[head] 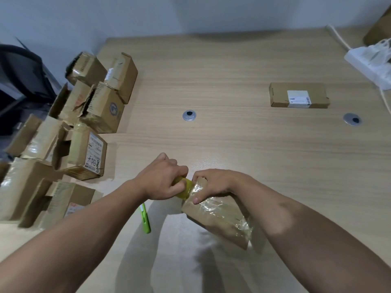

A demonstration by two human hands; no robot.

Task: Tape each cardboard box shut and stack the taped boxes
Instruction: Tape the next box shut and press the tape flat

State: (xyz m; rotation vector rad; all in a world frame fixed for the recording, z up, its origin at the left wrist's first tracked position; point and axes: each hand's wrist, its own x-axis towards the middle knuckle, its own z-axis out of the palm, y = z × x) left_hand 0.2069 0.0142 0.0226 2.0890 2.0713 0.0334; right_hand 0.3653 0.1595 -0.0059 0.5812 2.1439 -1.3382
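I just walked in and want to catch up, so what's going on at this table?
A person is taping a cardboard box at the near edge of the table. The right hand grips the box's far end; the left hand holds a yellow tape roll against it. Clear tape already covers part of the box. More boxes are piled at the left, one flat box lies alone far right, and a green cutter lies by the left forearm.

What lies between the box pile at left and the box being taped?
The left hand holding the tape roll at the box, plus a green cutter, in the head view.
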